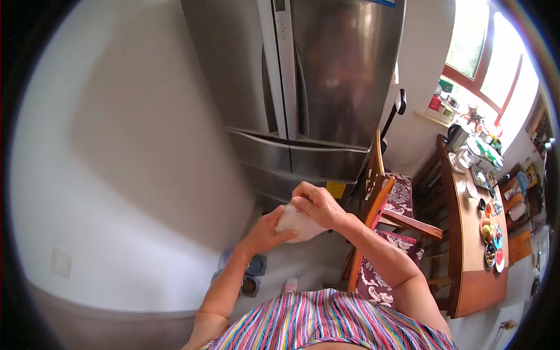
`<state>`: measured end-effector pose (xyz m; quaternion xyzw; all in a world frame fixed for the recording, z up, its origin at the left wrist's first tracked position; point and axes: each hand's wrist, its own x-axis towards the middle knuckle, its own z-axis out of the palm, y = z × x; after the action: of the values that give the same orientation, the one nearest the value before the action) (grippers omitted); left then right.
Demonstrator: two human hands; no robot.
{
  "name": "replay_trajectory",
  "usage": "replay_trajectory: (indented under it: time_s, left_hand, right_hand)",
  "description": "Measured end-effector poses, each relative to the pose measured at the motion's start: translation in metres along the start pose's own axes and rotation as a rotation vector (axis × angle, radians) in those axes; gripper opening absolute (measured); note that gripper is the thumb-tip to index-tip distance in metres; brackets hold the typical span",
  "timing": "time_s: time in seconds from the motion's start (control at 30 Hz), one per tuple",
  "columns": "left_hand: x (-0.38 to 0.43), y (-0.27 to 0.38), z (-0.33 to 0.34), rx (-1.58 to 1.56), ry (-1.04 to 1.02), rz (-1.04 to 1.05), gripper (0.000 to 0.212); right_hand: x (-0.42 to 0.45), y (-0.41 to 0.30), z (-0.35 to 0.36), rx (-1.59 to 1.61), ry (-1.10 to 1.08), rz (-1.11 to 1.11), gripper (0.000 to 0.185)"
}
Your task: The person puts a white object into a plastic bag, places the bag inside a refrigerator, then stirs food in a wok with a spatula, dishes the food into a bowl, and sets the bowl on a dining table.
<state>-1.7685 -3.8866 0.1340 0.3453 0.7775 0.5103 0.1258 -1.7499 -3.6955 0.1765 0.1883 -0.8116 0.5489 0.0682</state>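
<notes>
Both my hands are on a rounded white bundle [301, 225] in front of my body; it looks like a filled, semi-clear plastic bag, though its contents cannot be told. My left hand [267, 232] grips it from the left side, with the thumb along its lower edge. My right hand [317, 203] holds its top, fingers bent and pinched together. Beyond the hands stands a steel refrigerator [337, 87] with its doors and drawers closed and a yellow label [336, 190] low down.
A white wall [131, 153] runs along the left. Wooden chairs [375, 205] with patterned maroon cushions stand at the right, beside a wooden table [474, 245] bearing dishes, fruit and a kettle. Bowls [250, 285] sit on the floor near my foot [290, 285].
</notes>
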Motion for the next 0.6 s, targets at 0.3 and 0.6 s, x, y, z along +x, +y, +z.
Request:
replay_trajectory:
  time_s: [0.3, 0.6]
  left_hand:
    - [0.017, -0.167, -0.069, -1.177, 0.55, -0.307, 0.045]
    - [0.007, -0.168, -0.146, -1.167, 0.507, -0.147, 0.057]
  right_hand:
    - [0.227, 0.147, -0.043, -0.062, 0.908, -0.008, 0.053]
    - [0.216, 0.143, -0.019, -0.006, 0.872, 0.139, 0.055]
